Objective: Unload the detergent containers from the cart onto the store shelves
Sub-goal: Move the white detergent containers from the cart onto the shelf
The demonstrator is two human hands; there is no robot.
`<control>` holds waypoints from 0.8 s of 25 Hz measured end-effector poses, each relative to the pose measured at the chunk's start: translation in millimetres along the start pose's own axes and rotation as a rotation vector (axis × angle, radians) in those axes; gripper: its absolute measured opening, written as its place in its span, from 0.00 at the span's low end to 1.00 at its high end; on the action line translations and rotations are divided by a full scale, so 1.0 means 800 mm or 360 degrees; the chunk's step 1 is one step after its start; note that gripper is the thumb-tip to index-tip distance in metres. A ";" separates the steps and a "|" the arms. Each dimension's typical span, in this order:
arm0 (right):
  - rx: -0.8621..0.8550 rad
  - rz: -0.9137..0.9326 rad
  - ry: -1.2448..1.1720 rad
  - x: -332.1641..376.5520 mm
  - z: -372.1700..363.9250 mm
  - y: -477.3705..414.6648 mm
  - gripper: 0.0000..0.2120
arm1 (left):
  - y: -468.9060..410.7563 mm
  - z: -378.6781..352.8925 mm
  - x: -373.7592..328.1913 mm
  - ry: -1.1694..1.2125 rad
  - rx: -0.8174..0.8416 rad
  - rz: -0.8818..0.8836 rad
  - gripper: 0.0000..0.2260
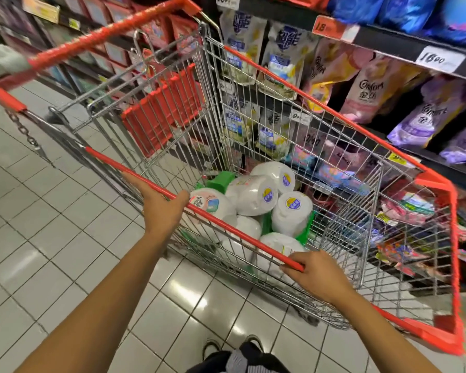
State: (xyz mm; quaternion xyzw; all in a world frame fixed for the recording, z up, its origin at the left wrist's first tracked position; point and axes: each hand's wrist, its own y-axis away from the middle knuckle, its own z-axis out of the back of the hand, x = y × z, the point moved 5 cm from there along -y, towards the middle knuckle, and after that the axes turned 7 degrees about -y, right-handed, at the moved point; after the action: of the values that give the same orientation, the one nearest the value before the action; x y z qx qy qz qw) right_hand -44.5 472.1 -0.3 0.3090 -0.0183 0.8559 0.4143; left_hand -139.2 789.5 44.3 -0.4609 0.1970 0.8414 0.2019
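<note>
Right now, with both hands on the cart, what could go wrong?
1. The left hand and right hand both grip the side rim of the cart, so a hard pull might tip or swing it.
2. The white detergent containers lie piled loosely; taking one could make the others roll.
3. The cart sits close to the shelf pouches and could knock them.

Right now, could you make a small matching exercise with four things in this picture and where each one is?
Things:
1. left hand
2. right hand
3. white containers
4. purple pouches

Places:
A. on the store shelf
B. at the bottom of the cart
C. on the red rim, nearer the handle
D. on the red rim, nearer the front corner

Pairs: 1-C, 2-D, 3-B, 4-A
</note>
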 end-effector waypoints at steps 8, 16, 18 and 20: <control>0.0536 -0.0191 -0.0596 0.011 0.016 -0.005 0.20 | 0.018 0.010 -0.073 -0.0360 -0.0577 -0.0567 0.41; -0.0215 -0.0734 -0.1641 -0.059 0.061 -0.233 0.10 | -0.143 -0.191 -0.081 -0.0100 0.0784 0.0189 0.18; -0.0211 -0.0937 -0.1651 -0.081 0.041 -0.280 0.15 | -0.174 -0.245 -0.043 -0.0190 0.0966 0.0346 0.14; -0.0151 -0.1044 -0.1633 -0.095 0.013 -0.314 0.23 | -0.195 -0.285 -0.001 -0.0442 0.1117 0.0407 0.23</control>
State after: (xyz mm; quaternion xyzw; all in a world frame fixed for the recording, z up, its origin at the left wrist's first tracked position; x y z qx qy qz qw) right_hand 177.2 580.8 -89.8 0.6527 -0.1575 0.4239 0.6079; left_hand 101.2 802.4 -90.7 -0.2174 0.4991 0.7957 0.2655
